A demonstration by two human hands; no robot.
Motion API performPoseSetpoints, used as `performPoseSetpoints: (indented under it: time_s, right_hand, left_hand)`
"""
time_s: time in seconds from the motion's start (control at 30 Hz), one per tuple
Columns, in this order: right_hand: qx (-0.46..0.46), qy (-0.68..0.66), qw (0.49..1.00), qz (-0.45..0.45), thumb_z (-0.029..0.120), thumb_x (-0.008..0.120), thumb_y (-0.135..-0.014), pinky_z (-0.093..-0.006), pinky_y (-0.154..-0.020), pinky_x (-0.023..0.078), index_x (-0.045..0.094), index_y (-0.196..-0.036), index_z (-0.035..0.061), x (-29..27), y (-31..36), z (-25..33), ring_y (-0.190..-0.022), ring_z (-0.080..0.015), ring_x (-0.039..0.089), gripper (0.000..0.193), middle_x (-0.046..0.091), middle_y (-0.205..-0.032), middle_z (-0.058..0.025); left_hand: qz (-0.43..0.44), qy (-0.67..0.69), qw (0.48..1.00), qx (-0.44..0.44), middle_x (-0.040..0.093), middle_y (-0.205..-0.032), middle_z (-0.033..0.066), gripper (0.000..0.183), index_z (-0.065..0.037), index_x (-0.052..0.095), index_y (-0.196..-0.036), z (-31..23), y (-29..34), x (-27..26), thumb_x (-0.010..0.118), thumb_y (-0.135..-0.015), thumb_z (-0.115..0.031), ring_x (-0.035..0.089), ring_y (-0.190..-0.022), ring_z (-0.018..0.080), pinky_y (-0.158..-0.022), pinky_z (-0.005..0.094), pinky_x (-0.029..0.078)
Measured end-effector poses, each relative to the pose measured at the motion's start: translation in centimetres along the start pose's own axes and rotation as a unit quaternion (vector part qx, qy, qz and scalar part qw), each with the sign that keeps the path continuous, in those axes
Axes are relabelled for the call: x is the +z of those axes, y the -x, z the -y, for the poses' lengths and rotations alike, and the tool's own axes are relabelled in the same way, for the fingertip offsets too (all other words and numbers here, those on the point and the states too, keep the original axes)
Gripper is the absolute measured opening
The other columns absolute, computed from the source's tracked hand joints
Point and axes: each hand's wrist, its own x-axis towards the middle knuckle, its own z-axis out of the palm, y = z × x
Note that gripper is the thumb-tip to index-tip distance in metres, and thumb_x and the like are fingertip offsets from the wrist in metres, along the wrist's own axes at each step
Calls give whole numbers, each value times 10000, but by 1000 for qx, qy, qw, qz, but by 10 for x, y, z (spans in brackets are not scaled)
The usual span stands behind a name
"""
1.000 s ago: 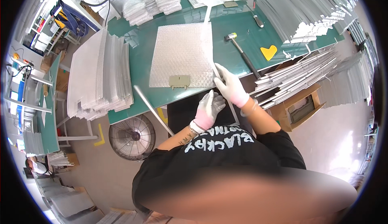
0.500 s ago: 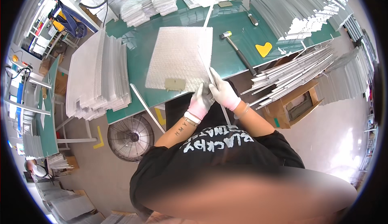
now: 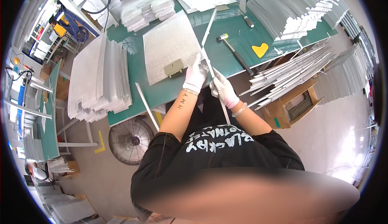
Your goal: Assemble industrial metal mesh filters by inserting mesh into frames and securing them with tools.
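Note:
A pale mesh panel point(image 3: 171, 42) lies tilted on the green table, and a small beige block point(image 3: 173, 68) rests at its near edge. My gloved left hand point(image 3: 195, 76) is at the panel's near right corner, fingers closed around a thin white strip point(image 3: 205, 58). My right hand point(image 3: 223, 88), also gloved, grips the same strip lower down, where it slants toward my body. A second white strip point(image 3: 209, 28) runs away across the table and meets the held one near my left fingertips. The contact under my left fingers is partly hidden.
Panel stacks stand left point(image 3: 95, 74), at the back point(image 3: 147, 6) and far right point(image 3: 295, 6). A hammer point(image 3: 236, 56), a yellow scraper point(image 3: 260, 50) and a screwdriver point(image 3: 248, 21) lie on the table. Loose strips point(image 3: 287, 72) sit at right; a floor fan point(image 3: 131, 140) stands below.
The panel has shifted left and turned counter-clockwise, away from the strips. My left hand has moved forward along the strip, while my right hand has closed around it lower down.

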Motion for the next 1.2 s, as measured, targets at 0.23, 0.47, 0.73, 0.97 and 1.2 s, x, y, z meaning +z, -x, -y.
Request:
performPoseSetpoints:
  time_s: [0.23, 0.47, 0.73, 0.97, 1.2]
  right_hand:
    - [6, -61, 998, 16, 172, 406, -1040, -208, -448, 341, 280, -1524, 123, -11, 13, 3, -480, -67, 355, 503, 483, -744, -18]
    - [-11, 90, 996, -25, 133, 440, -1019, -183, -428, 335, 243, -1545, 125, 3, 16, -1, -484, -60, 390, 561, 513, -740, -28]
    - [-47, 256, 965, -27, 286, 623, -953, -224, -429, 384, 529, -1287, -16, 10, -85, 63, -489, -57, 458, 460, 570, -760, 0]
    - [46, 85, 995, 41, 118, 599, -938, -238, -425, 310, 526, -1063, 38, -28, -102, 67, -470, -62, 377, 166, 455, -692, 22]
    - [54, 132, 986, 88, 122, 574, -940, -234, -453, 323, 503, -1046, 44, -15, -90, 63, -506, -69, 414, 149, 452, -702, 13]
  left_hand:
    - [-130, 184, 968, -115, 633, -1084, 128, 223, 3, 595, -1129, -29, 7, 63, 552, -992, -167, 589, -1045, 242, -956, 375, 470]
    - [-152, 98, 981, -67, 635, -1069, 126, 204, 1, 611, -1120, -18, 6, 48, 564, -985, -144, 607, -988, 248, -889, 377, 495]
    - [-8, 110, 991, -72, 585, -1183, 93, 327, -36, 530, -1241, -17, 53, 66, 465, -1034, -281, 568, -1093, 199, -918, 381, 484]
    - [-182, -422, 886, 63, 621, -1235, 186, 373, 30, 606, -1227, -170, 120, 31, 437, -1030, -237, 594, -1128, 225, -998, 353, 441]
    - [-150, -263, 953, -28, 637, -1177, 151, 474, 54, 444, -1367, -209, 127, -16, 579, -920, -29, 609, -1095, 228, -954, 319, 482]
